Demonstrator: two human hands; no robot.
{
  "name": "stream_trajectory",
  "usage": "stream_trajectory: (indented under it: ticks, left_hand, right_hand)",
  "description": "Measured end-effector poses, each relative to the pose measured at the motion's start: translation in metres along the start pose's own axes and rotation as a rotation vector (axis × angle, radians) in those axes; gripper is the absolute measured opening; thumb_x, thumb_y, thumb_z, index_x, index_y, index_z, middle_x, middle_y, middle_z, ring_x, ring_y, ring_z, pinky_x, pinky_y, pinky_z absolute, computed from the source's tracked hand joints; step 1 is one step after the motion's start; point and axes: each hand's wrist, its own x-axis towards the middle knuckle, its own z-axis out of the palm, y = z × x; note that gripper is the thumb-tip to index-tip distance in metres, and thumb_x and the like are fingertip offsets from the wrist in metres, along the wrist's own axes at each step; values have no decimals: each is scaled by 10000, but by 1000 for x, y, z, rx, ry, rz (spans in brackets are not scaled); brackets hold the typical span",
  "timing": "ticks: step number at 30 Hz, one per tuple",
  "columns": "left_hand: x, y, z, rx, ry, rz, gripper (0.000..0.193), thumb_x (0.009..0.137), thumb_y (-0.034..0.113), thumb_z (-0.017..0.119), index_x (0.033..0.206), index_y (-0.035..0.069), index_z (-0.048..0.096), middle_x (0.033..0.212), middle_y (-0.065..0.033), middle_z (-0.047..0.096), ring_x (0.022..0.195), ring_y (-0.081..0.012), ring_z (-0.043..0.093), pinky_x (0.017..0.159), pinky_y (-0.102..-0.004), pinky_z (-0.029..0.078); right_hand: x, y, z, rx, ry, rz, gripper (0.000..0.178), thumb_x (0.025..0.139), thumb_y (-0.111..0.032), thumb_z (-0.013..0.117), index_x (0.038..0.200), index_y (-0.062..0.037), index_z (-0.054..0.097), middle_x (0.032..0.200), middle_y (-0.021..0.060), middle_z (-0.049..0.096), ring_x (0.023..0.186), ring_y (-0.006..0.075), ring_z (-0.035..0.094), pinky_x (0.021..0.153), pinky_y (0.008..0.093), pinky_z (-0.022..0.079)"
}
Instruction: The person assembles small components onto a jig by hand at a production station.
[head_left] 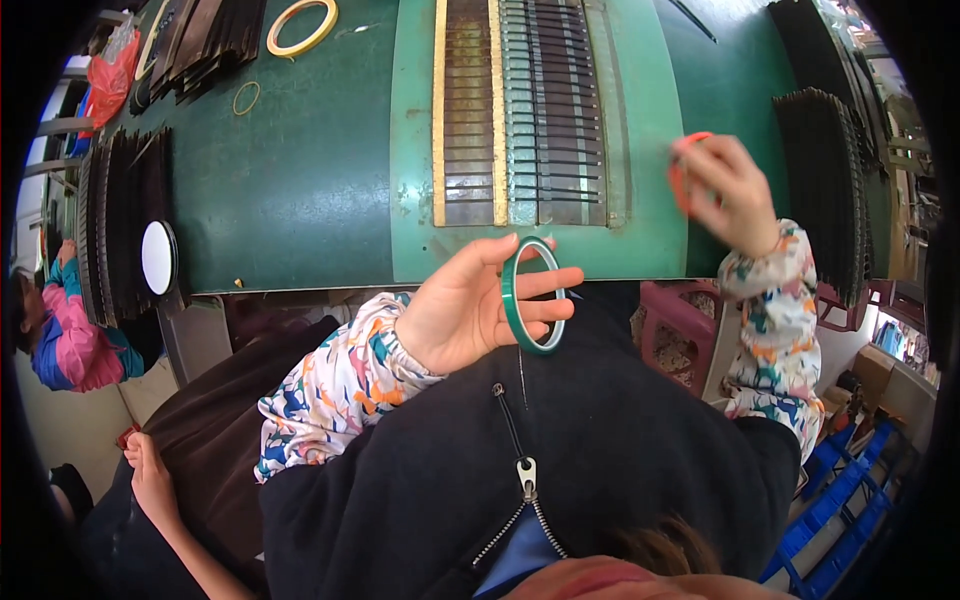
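Observation:
My left hand holds a roll of green tape in front of my chest, just off the table's near edge. Several fingers pass through the ring, and the thumb lies by its upper rim. My right hand is raised over the right side of the table, blurred by motion. Its fingers are closed on a red-orange looped handle; the rest of that tool cannot be made out. Beyond my hands lies a flat board with yellowish strips. Beside it, many thin dark strips lie crosswise in a row.
Stacks of dark strips stand at the left and right table edges. A yellowish tape roll and a rubber band lie far left. A pink stool stands below the table. Another person's arm shows at lower left.

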Motion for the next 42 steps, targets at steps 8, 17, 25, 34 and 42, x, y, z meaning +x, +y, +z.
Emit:
stream_trajectory:
  ticks: [8,17,25,34,42]
  left_hand:
    - [1,2,0,17,-3,-39,404,968,372,480,1266,100,481,1350,-212,491,1027,-313,642,818,-390,551]
    - [-28,11,13,541,92,443,442,945,281,508,1321,61,433,1310,-250,523,674,-266,682,606,-318,578]
    - [-6,10,23,2183,239,1123,261,784,116,669,1030,87,588,1081,-179,674,470,-162,568,456,-272,469]
    - [24,3,21,2630,389,1037,229,720,114,692,932,98,606,1068,-137,682,439,-154,536,443,-281,462]
    - [32,4,18,2608,478,1049,212,736,144,686,914,103,578,1092,-164,672,440,-169,549,435,-298,457]
  right_hand:
    - [32,-44,50,99,-120,-351,418,709,-8,675,1120,-84,664,937,97,573,827,269,576,709,381,475]
    - [4,-33,34,14,101,81,278,728,-37,704,1004,-57,685,939,87,611,798,265,588,730,367,475]
    - [35,-55,76,52,104,-101,183,711,-19,710,883,-37,650,891,73,611,794,252,598,689,360,479]
    - [40,-55,82,-17,124,-117,202,669,-73,623,869,-45,616,854,52,581,788,238,598,699,344,499]
    - [41,-54,82,-3,111,-88,200,674,-68,627,871,-35,613,861,60,581,787,242,598,697,338,503]
